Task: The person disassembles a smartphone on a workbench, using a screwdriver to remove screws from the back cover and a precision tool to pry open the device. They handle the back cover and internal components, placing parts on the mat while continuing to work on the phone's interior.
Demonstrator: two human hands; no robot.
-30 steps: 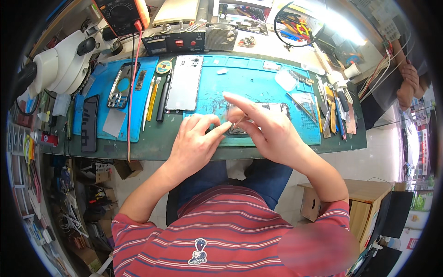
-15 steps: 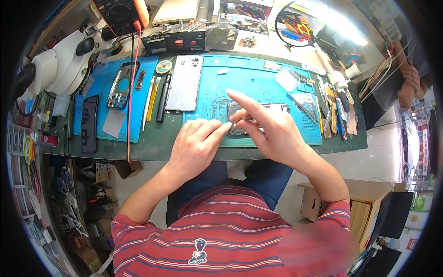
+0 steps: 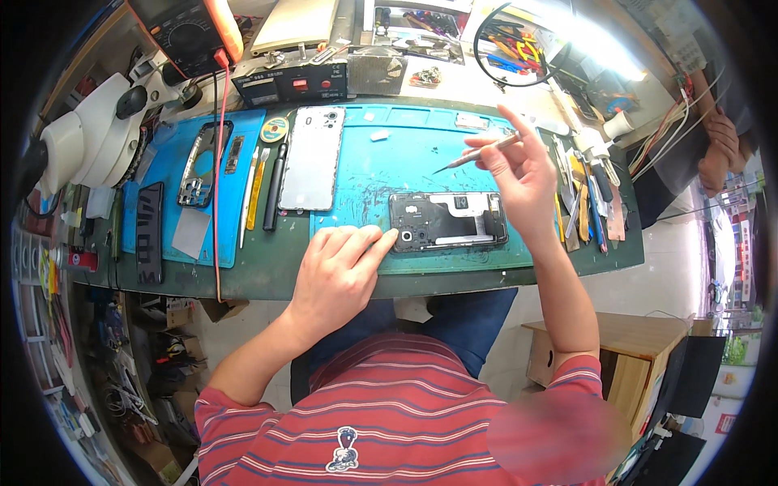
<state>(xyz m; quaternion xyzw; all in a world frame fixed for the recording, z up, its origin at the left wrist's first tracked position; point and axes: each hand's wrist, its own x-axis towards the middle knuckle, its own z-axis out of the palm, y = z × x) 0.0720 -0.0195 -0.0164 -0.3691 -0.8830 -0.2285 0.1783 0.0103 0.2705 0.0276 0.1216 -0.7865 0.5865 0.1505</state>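
Note:
A phone with its back off (image 3: pixel 438 231) lies lengthwise on the blue mat (image 3: pixel 369 174), showing black and silver inner parts. My left hand (image 3: pixel 339 263) is closed at the phone's left end, its index fingertip on the corner beside the camera ring; the thumb is hidden. Above the phone's right end, my right hand (image 3: pixel 527 178) is raised and grips a slim silver pen-like tool (image 3: pixel 474 155) with a dark pointed tip. That tip points left, apart from the phone. To the left, a silver-grey phone back panel (image 3: pixel 310 158) lies on the mat's edge.
A second blue mat (image 3: pixel 162 170) at left bears a bare phone frame (image 3: pixel 194 190). Nearby lie a black rod (image 3: pixel 275 190) and a solder reel (image 3: pixel 275 129). A multimeter (image 3: pixel 185 36) with hanging leads stands behind. Loose tools (image 3: pixel 579 194) crowd the right edge; another person's hands (image 3: pixel 717 150) show beyond.
My right hand has moved away from the phone to the right and picked the slim tool up off the mat. My left hand stays at the phone's left end. The view has shifted slightly.

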